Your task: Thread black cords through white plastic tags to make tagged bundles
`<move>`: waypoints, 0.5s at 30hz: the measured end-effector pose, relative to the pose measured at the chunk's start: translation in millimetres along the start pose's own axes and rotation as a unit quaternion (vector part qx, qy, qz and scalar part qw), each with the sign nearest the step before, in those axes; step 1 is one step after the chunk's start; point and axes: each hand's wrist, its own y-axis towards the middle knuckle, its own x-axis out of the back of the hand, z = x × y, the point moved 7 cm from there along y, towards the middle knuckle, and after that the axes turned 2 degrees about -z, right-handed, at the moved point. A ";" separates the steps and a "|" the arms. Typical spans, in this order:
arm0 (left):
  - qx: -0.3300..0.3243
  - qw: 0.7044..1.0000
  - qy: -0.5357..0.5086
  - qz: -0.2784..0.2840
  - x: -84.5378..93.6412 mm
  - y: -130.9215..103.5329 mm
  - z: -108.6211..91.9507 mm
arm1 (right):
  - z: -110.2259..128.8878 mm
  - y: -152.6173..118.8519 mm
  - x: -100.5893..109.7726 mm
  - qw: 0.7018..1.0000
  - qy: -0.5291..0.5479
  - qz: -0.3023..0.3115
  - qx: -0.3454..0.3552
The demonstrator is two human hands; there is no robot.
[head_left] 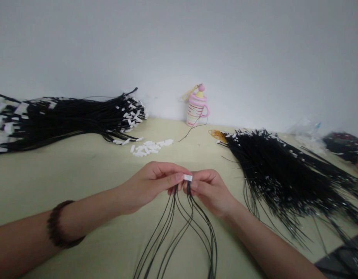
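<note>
Both hands meet at the middle of the view, over the pale green table (109, 170). My left hand (158, 180) pinches the left side of a small white connector (187, 178), thumb on top. From the right, my right hand (210, 190) closes its thumb and fingers on the thin black wires (189, 190) just below the connector. Several of these wires hang in loose loops towards the bottom edge. The fingertips behind the connector are partly hidden.
A bundle of black wires (74, 116) with white ends lies at left. Small white connectors (149, 147) form a pile near centre. A pink cup-shaped item (196, 106) stands by the wall. More black wires (277, 170) and a clear plastic bag (308, 133) are at right.
</note>
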 end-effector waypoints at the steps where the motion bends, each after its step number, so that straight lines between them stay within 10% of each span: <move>1: 0.000 1.000 0.008 -0.003 0.2 -0.2 -0.9 | 0.4 0.1 1.0 1.000 -0.012 -0.006 0.005; 15: -0.043 0.993 0.103 -0.046 4.1 0.2 -9.8 | -5.0 0.3 -1.3 0.997 0.050 -0.044 -0.042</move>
